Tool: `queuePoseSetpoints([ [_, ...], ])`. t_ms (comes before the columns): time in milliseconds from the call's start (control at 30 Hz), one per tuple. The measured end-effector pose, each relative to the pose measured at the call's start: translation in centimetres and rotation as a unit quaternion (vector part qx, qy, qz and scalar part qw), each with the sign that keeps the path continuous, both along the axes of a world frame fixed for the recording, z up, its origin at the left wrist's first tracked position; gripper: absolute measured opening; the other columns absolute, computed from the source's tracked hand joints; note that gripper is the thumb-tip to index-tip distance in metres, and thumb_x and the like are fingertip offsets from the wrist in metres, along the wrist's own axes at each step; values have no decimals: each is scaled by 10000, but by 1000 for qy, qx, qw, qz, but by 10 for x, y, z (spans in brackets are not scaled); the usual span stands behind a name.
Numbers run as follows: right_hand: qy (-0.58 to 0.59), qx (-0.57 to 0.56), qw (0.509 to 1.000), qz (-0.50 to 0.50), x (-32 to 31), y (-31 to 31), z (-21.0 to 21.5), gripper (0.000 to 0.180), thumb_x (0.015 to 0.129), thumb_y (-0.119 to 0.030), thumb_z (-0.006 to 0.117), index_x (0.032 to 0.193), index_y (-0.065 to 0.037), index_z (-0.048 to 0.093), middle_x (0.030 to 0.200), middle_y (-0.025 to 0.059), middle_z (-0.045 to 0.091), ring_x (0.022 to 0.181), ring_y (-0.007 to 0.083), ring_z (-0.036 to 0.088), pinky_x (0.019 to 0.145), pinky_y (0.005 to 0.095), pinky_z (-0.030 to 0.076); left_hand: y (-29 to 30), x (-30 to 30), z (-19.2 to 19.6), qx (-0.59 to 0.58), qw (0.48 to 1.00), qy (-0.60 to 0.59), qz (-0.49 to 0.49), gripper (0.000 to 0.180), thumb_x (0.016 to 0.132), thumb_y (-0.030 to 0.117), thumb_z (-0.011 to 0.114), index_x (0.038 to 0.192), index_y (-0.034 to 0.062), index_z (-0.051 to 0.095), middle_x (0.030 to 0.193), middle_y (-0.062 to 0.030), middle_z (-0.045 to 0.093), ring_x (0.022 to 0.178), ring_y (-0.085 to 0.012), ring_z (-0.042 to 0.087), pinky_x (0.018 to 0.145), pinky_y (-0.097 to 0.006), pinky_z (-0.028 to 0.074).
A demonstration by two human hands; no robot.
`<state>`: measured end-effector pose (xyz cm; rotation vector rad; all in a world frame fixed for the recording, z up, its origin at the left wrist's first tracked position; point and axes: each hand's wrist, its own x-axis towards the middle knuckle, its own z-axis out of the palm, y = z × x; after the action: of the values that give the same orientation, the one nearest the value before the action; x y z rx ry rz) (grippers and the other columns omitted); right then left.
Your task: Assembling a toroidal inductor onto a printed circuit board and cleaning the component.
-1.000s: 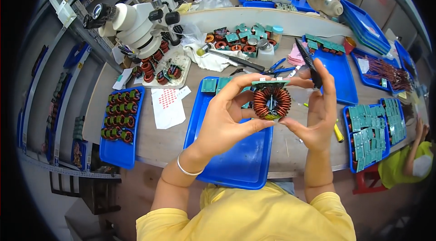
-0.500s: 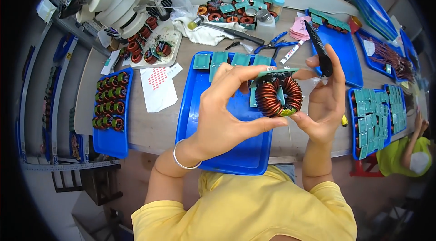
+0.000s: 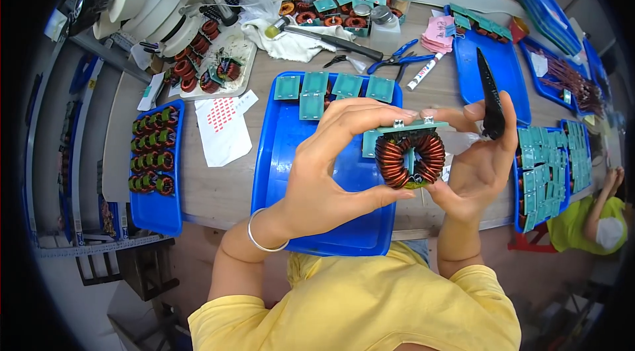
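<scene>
Between both hands, above the blue tray (image 3: 317, 182), a copper-wound toroidal coil (image 3: 393, 160) is held up with a green circuit board (image 3: 413, 127) on top. Black material lies between winding and board. My left hand (image 3: 314, 172), a bangle on its wrist, grips it with thumb below and fingers along the board. My right hand (image 3: 481, 172) pinches its other side with the thumb at the bottom. That hand also holds a black, tapered tube-like thing (image 3: 491, 99) between its fingers, pointed end up, a translucent whitish part toward the coil. More coils with green boards (image 3: 317, 94) stand in the tray.
A tray of coils (image 3: 155, 152) is at left; trays of boards (image 3: 542, 175) are at right. Behind are a microscope (image 3: 142, 3), hammer (image 3: 331, 40), pliers (image 3: 397, 60), marker (image 3: 425, 72) and cloth (image 3: 284, 43). A co-worker's arm (image 3: 608, 199) shows far right.
Both hands have lowered the coil slightly and moved it a little to the right. The board's top edge has tipped to show metal terminals. The black tube has shifted right and down with my right hand.
</scene>
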<state>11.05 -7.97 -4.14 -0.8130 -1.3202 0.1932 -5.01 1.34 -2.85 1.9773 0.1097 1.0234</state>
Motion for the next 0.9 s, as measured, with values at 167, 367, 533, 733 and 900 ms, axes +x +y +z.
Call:
queuePoseSetpoints([
  [167, -36, 20, 999, -24, 0, -2, 1, 957, 568, -47, 797, 1342, 44, 242, 1152, 143, 445, 987, 332, 589, 883, 400, 460, 0, 4, 0, -48, 998, -22, -30, 592, 591, 87, 790, 1124, 37, 537, 1146, -95, 575, 1092, -255, 497, 940, -365, 381],
  [367, -65, 17, 995, -72, 2, -4, -7, 968, 547, -73, 702, 1368, 22, 199, 1154, 152, 455, 948, 374, 597, 871, 430, 434, -1, 4, 1, -53, 998, -23, -35, 586, 594, 55, 780, 1125, 35, 535, 1158, -97, 570, 1101, -251, 491, 951, -369, 369],
  [533, -63, 18, 997, -33, 0, -3, 0, 961, 576, -28, 797, 1348, 36, 229, 1155, 148, 438, 989, 339, 588, 882, 391, 470, -1, 2, 1, -50, 998, -18, -28, 598, 584, 81, 794, 1120, 31, 534, 1146, -98, 575, 1081, -251, 501, 938, -371, 372],
  [733, -24, -26, 999, 24, 1, -1, 2, 954, 578, -84, 804, 1344, 43, 251, 1138, 143, 455, 986, 341, 589, 887, 406, 448, -5, -1, 2, -24, 999, -12, 19, 597, 567, 111, 812, 1096, 31, 547, 1098, -100, 598, 1002, -251, 545, 882, -353, 389],
  [900, 44, -38, 997, 43, -2, -1, 0, 949, 590, -190, 814, 1336, 48, 277, 1140, 138, 461, 987, 327, 589, 906, 397, 423, -5, 1, 2, 11, 999, -4, 44, 581, 563, 107, 815, 1078, 29, 556, 1073, -105, 610, 962, -254, 564, 882, -357, 390],
])
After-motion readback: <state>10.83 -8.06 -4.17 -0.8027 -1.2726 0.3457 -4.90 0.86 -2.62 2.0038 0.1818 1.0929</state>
